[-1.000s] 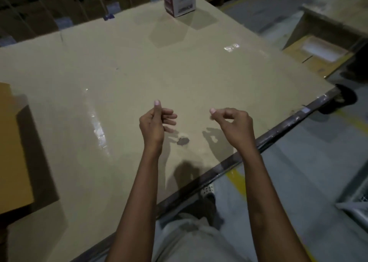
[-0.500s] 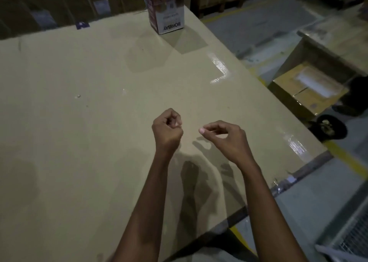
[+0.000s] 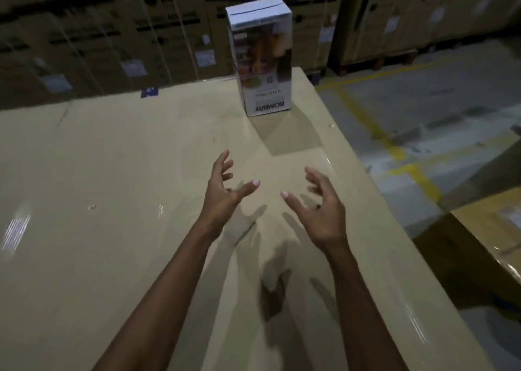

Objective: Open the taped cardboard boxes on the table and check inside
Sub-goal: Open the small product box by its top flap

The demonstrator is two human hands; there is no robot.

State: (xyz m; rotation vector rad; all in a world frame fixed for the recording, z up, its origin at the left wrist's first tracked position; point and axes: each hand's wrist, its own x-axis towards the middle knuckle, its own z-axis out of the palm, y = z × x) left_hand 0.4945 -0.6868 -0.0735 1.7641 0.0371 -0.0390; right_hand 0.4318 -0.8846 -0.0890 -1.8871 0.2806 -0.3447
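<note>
both hands hover above the cardboard-covered worktop (image 3: 98,229), palms turned toward each other and holding nothing. the left hand (image 3: 222,198) sits just at 11 o'clock of frame centre, its fingers (image 3: 222,159) spread and lightly bent, thumb stuck out toward the other hand. the right hand (image 3: 321,209) is at about 2 o'clock of centre, its fingers likewise splayed and slightly hooked. the two thumbs point at each other with a gap between them, and the hands' shadows fall on the worktop beneath the hands.

the white printed box (image 3: 262,60) stands upright at 12 o'clock, well apart from the hands, near the far right corner of the worktop. its "bombay" lettering reads upside down and its top flaps are closed. a small blue label (image 3: 149,91) lies at the far edge, at 11 o'clock.

behind, from 10 to 2 o'clock, are stacked brown cartons (image 3: 158,26) marked "lg". a grey floor (image 3: 423,102) with yellow lines runs at 3 o'clock, and a brown carton (image 3: 493,229) sits low at 4 o'clock.
</note>
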